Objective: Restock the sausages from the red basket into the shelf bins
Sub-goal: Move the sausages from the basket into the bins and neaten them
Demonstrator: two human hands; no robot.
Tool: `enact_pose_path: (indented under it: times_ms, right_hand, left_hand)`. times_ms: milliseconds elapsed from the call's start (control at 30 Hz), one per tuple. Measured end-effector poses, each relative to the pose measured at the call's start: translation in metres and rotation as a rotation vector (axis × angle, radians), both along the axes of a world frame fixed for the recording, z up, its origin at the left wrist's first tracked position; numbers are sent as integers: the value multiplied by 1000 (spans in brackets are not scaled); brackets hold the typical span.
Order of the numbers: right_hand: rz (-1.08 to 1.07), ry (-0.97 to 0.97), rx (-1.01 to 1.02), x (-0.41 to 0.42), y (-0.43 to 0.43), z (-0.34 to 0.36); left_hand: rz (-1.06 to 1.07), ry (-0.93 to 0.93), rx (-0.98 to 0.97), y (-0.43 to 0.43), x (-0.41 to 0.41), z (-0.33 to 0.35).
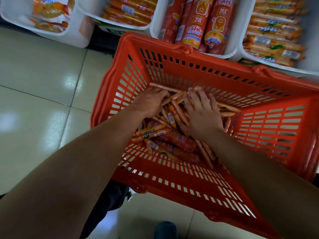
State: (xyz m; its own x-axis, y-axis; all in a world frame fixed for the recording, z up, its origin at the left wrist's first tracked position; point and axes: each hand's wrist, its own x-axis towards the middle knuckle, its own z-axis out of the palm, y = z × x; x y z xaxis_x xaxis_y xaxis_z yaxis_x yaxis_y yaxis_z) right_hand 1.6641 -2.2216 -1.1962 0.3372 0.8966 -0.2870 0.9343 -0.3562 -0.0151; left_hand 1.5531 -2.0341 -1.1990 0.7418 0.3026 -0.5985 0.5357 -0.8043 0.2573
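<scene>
Left hand (149, 102), right hand (202, 113) — amid sausages (174, 116)

One head-worn wide-angle view. I look steeply down and forward from above and behind the left hand (148, 102) and right hand (202, 110), both close and near frame centre, among the sausages (172, 116) in the red basket (148, 42). The forearms run back from them to the lower edge. Beyond the hands, shelf bins (77, 37) cross the top edge; left of the hands lies tiled floor (43, 100).
</scene>
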Motion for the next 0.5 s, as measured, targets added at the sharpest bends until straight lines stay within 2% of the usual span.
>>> enact_pose_path:
  times_ms: [233,500]
  right_hand:
    - [-96,-19,-170,-12,0,-7]
    - [-177,168,-168,-15,-4,-2]
  left_hand:
    - [-47,52,-2,2,-7,0]
    - [-124,94,-10,5,-12,-5]
